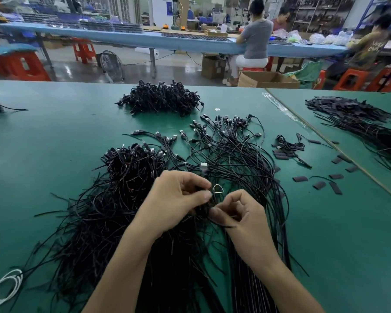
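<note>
My left hand (pixel 178 199) and my right hand (pixel 237 216) meet over a spread of black USB cables (pixel 235 163) on the green table (pixel 43 154). Both hands pinch one coiled black cable (pixel 204 207) between them. A thin white wire tie (pixel 217 189) loops up between my left fingertips and my right hand. The cable's plug (pixel 203 166) sticks out just beyond my left fingers. Which hand holds the tie's ends is hidden.
A heap of bundled cables (pixel 160 99) lies at the far middle, another bundle pile (pixel 131 163) left of my hands. Loose black sleeve pieces (pixel 318 181) scatter to the right. More cables (pixel 359 123) cover the far right. A white coil (pixel 5 288) sits bottom left. People sit at a blue bench (pixel 122 37) behind.
</note>
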Motion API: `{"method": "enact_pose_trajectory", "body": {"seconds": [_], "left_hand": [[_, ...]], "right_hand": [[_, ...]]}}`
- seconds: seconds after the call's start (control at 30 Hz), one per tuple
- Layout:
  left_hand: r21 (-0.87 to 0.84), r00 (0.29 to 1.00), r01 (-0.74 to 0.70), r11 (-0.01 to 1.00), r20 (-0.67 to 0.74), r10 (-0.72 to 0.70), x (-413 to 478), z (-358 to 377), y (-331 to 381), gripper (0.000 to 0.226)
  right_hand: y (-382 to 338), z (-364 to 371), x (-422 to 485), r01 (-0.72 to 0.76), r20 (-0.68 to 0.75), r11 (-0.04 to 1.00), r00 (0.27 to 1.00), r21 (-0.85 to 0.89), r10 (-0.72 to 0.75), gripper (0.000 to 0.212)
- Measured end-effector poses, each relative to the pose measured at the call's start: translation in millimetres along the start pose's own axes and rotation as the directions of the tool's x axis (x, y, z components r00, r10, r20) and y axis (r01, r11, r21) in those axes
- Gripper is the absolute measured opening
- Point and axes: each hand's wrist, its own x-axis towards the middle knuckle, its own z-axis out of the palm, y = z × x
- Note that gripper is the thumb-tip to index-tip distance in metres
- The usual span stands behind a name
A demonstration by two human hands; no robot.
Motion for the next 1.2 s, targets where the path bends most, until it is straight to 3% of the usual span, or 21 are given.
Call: {"method": "enact_pose_trajectory", "body": {"seconds": [0.07,0.13,0.23,0.43,0.5,0.6,0.7,0.8,0.87,0.93,1.0,1.1,1.2], "left_hand": [[0.195,0.982,-0.01,0.981,-0.181,0.046,2.1,-9.2,-4.5,0.018],[0.319,0.917,0.016,0.948,-0.383,0.113,4.9,-18.9,-9.2,0.02],[0.418,0.833,0.117,0.901,-0.535,0.14,19.3,-31.4,-18.6,0.024],[0.472,0.883,0.312,0.825,-0.465,-0.067,43.8,-38.5,-35.3,0.046],[0.536,0.881,0.325,0.779,-0.471,-0.044,39.8,-35.2,-36.9,0.046],[0.583,0.875,0.202,0.787,-0.469,0.124,30.2,-26.1,-34.9,0.034],[0.538,0.898,0.08,0.839,-0.405,0.174,22.0,-17.8,-29.3,0.022],[0.46,0.935,-0.017,0.888,-0.308,0.177,16.1,-12.1,-21.3,0.019],[0.413,0.952,-0.066,0.908,-0.247,0.182,13.2,-8.5,-14.5,0.02],[0.395,0.958,-0.104,0.913,-0.205,0.198,10.2,-4.2,-10.4,0.023],[0.435,0.958,-0.127,0.891,-0.18,0.224,8.2,-0.1,-7.8,0.026],[0.449,0.971,-0.174,0.876,-0.07,0.229,4.2,5.6,-6.1,0.045],[0.484,0.971,-0.234,0.843,0.078,0.225,2.9,11.1,-5.2,0.059]], "right_hand": [[10.2,-10.6,0.3,-0.029,-0.057,0.955,0.998,-0.294,0.013,0.028],[18.8,-22.4,-0.5,-0.079,-0.119,0.848,0.993,-0.524,0.02,0.019],[33.3,-33.7,-1.7,-0.145,-0.095,0.703,0.989,-0.697,0.109,0.025],[39.4,-38.0,4.4,-0.176,-0.166,0.636,0.983,-0.752,0.075,0.048],[41.7,-43.4,10.7,-0.23,-0.212,0.582,0.972,-0.78,0.1,0.056],[43.0,-46.8,19.4,-0.346,-0.284,0.527,0.938,-0.776,0.198,0.053],[41.7,-49.0,27.8,-0.399,-0.339,0.502,0.917,-0.767,0.212,0.036],[38.3,-53.6,32.2,-0.378,-0.364,0.516,0.922,-0.769,0.132,0.009],[38.5,-56.2,34.2,-0.342,-0.342,0.528,0.934,-0.777,0.102,0.01],[35.8,-56.4,35.6,-0.276,-0.287,0.616,0.954,-0.738,0.084,0.01],[23.7,-53.6,36.5,-0.222,-0.238,0.768,0.967,-0.601,0.094,0.013],[-11.0,-42.3,27.2,-0.14,-0.072,0.922,0.99,-0.361,0.122,0.015],[-50.7,-23.4,6.1,0.08,0.157,0.953,0.987,-0.292,-0.035,0.014]]}}
